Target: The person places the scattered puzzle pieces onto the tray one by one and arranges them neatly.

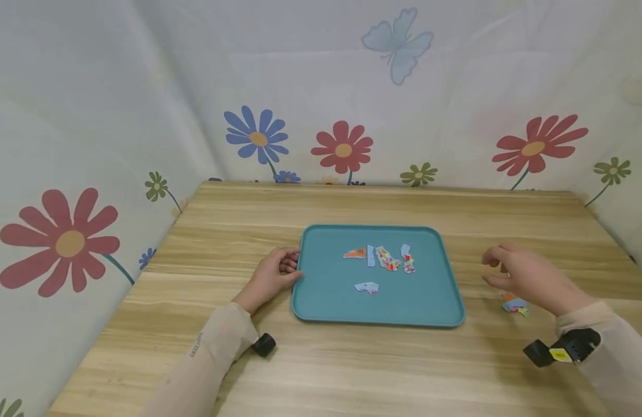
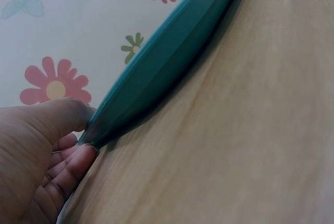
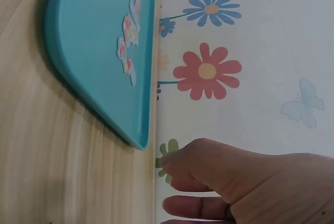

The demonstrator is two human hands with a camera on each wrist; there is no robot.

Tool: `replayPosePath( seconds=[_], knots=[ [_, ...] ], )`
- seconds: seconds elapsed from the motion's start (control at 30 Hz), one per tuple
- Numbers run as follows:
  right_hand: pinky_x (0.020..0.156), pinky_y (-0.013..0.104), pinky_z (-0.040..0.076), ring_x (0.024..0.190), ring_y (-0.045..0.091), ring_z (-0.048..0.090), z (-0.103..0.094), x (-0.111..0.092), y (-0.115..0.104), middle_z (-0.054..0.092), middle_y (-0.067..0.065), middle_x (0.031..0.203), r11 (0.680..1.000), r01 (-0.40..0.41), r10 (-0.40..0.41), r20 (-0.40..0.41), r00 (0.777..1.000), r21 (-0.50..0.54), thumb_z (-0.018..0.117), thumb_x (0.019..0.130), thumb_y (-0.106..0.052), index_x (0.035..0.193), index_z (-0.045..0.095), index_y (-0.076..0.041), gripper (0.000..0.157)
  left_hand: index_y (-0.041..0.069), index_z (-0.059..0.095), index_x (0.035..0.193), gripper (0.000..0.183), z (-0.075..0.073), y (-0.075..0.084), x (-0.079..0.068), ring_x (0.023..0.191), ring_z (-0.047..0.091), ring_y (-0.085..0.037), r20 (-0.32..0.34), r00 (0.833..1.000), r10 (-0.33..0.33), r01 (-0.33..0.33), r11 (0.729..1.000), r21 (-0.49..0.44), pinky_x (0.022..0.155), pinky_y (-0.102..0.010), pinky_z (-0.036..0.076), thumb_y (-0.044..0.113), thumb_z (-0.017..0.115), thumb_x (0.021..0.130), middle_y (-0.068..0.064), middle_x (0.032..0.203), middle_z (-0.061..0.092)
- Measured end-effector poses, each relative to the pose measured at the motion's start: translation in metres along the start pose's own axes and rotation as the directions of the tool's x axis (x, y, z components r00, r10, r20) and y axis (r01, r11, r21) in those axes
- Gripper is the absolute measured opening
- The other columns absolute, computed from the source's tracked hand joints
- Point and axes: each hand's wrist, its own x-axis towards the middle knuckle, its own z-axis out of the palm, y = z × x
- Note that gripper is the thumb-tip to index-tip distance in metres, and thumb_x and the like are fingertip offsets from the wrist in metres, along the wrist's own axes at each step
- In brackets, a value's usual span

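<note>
Head: left hand holds tray; sleeve lettering, yellow label illegible.

No text readable for certain. Dark lettering on beige left sleeve, well behind left fingers: slanted, too small to make out. Yellow label on black right wrist-camera mount, behind right fingers: marks too blurred.

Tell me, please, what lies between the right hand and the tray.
Only bare wooden table separates the right hand from the tray, as the head view shows.
</note>
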Motion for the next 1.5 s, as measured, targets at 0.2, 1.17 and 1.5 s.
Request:
replayPosePath(
  seconds=[0.2, 1.17, 1.5],
  knots=[
    [0.065, 0.037, 0.055, 0.078, 0.020, 0.060, 0.003, -0.007, 0.010, 0.066, 0.011, 0.096, 0.999, -0.029, 0.028, 0.025, 0.999, 0.018, 0.076, 0.080, -0.021, 0.101, 0.065, -0.002, 0.031, -0.008, 0.051, 0.130, 0.052, -0.002, 0.000, 0.002, 0.096, 0.061, -0.025, 0.002, 1.000, 0.003, -0.003, 1.000, 0.005, 0.082, -0.024, 0.056, -0.001, 0.070, 0.083, -0.021, 0.112, 0.057],
    [0.052, 0.027, 0.041, 0.063, 0.014, 0.048, 0.029, -0.021, 0.032, 0.058, 0.006, 0.077, 0.983, -0.181, 0.181, 0.111, 0.977, -0.006, 0.073, 0.080, -0.026, 0.083, 0.060, -0.002, 0.028, -0.007, 0.050, 0.132, 0.051, -0.004, -0.006, 0.006, 0.096, 0.062, -0.025, 0.015, 1.000, 0.003, -0.003, 1.000, 0.015, 0.084, -0.027, 0.056, 0.003, 0.070, 0.085, -0.021, 0.114, 0.057],
    [0.051, 0.026, 0.033, 0.061, 0.014, 0.042, 0.032, -0.021, 0.027, 0.050, 0.002, 0.073, 0.978, -0.209, 0.206, 0.111, 0.972, 0.019, 0.071, 0.080, -0.021, 0.076, 0.055, -0.008, 0.021, -0.007, 0.051, 0.131, 0.051, -0.004, -0.008, 0.008, 0.095, 0.062, -0.024, 0.024, 1.000, 0.002, -0.003, 1.000, 0.024, 0.083, -0.027, 0.056, 0.003, 0.070, 0.085, -0.020, 0.113, 0.057]
  ],
)
